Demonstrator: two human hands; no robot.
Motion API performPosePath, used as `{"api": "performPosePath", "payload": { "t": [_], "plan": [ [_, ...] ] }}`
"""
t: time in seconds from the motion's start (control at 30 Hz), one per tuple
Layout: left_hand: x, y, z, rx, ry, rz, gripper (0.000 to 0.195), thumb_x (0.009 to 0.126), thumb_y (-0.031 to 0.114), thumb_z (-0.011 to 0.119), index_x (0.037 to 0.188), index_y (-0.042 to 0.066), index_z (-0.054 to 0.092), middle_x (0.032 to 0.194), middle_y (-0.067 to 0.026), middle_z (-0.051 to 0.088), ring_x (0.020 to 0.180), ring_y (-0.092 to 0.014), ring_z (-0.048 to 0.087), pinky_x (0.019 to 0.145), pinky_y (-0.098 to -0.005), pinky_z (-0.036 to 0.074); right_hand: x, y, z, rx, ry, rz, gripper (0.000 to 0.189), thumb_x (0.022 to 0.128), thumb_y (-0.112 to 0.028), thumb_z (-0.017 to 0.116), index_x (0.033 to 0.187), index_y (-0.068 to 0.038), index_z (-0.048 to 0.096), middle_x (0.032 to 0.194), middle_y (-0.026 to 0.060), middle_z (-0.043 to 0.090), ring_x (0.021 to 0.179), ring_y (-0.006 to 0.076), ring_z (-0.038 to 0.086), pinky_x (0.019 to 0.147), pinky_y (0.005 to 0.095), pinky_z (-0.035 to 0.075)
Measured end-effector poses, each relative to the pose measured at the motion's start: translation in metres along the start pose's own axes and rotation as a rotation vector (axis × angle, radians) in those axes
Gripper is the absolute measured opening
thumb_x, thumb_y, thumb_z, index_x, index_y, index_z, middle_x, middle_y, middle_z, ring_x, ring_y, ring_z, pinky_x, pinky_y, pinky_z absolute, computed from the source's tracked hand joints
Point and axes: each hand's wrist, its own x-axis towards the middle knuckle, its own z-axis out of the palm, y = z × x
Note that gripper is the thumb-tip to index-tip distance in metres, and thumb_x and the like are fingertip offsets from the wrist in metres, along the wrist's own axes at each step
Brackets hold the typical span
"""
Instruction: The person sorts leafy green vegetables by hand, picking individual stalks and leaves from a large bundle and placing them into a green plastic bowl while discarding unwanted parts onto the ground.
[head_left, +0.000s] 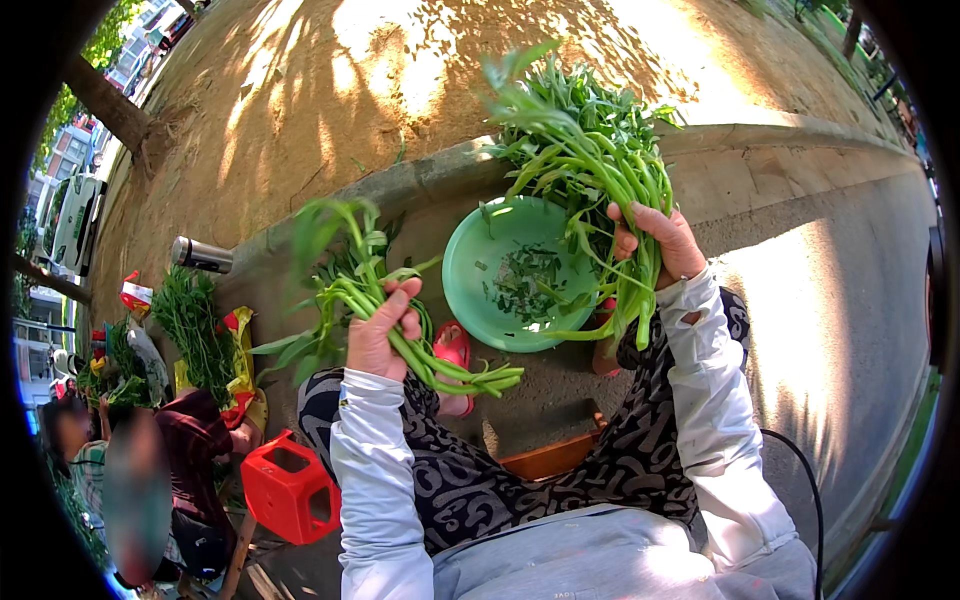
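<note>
My left hand (384, 334) grips a small bunch of water spinach (450, 375), its pale cut stems pointing right and its leaves spreading up to the left. In my right hand (664, 240) is a larger bunch of long green stems (611, 176), leaves upward and stem ends hanging over my right thigh. Between the two hands a light green plastic basin (465, 247) stands on the pavement, with chopped bits of greens (529, 281) on its bottom. The right-hand bunch covers the basin's right rim. More leafy greens (581, 101) show behind that bunch, partly hidden.
A red plastic stool (289, 487) stands at my left, near a seated person (135, 480). Beyond are heaped greens (195, 322) on a yellow-red bag (244, 352) and a steel flask (202, 255). A concrete curb (420, 180) runs behind the basin. Under me is a wooden seat (555, 450).
</note>
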Motion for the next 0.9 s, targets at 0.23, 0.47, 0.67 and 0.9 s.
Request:
{"api": "performPosePath", "payload": {
  "t": [0.23, 0.47, 0.67, 0.9],
  "plan": [
    [-0.006, -0.035, 0.031, 0.016, -0.057, 0.007, 0.017, 0.08, -0.002, 0.062, 0.089, 0.009, 0.055, 0.096, -0.0133, 0.064, 0.068, -0.014, 0.06, 0.054, -0.0226, 0.046, -0.007, 0.011, 0.028, -0.184, -0.074, 0.086, 0.024, 0.085, -0.013, 0.058, 0.105, 0.0, 0.055, 0.09, 0.0083, 0.064, 0.059, 0.0112, 0.056, 0.051, 0.0244, 0.049],
    [-0.005, -0.064, 0.051, 0.24, -0.257, -0.035, 0.017, 0.08, 0.001, 0.064, 0.095, 0.007, 0.056, 0.108, -0.0132, 0.062, 0.077, -0.014, 0.059, 0.059, -0.0248, 0.047, -0.012, 0.024, 0.045, -0.097, -0.189, 0.192, 0.025, 0.085, -0.014, 0.059, 0.105, 0.0, 0.056, 0.091, 0.0078, 0.063, 0.059, 0.0123, 0.057, 0.053, 0.0252, 0.048],
    [-0.002, -0.075, 0.044, 0.482, -0.306, -0.057, 0.022, 0.081, 0.002, 0.063, 0.103, 0.004, 0.059, 0.1, -0.0082, 0.065, 0.078, -0.012, 0.06, 0.064, -0.0255, 0.049, -0.013, 0.026, 0.048, -0.041, -0.219, 0.241, 0.023, 0.086, -0.016, 0.059, 0.102, 0.001, 0.057, 0.087, 0.0063, 0.063, 0.059, 0.0137, 0.057, 0.054, 0.0273, 0.049],
    [-0.007, -0.07, 0.039, 0.291, -0.179, -0.059, 0.023, 0.082, -0.001, 0.061, 0.102, 0.003, 0.051, 0.092, -0.0125, 0.065, 0.078, -0.022, 0.064, 0.068, -0.0335, 0.053, -0.014, 0.023, 0.04, 0.02, -0.14, 0.209, 0.025, 0.085, -0.014, 0.06, 0.105, 0.0, 0.056, 0.089, 0.0087, 0.064, 0.058, 0.0147, 0.057, 0.054, 0.0284, 0.049]
  ]
}}
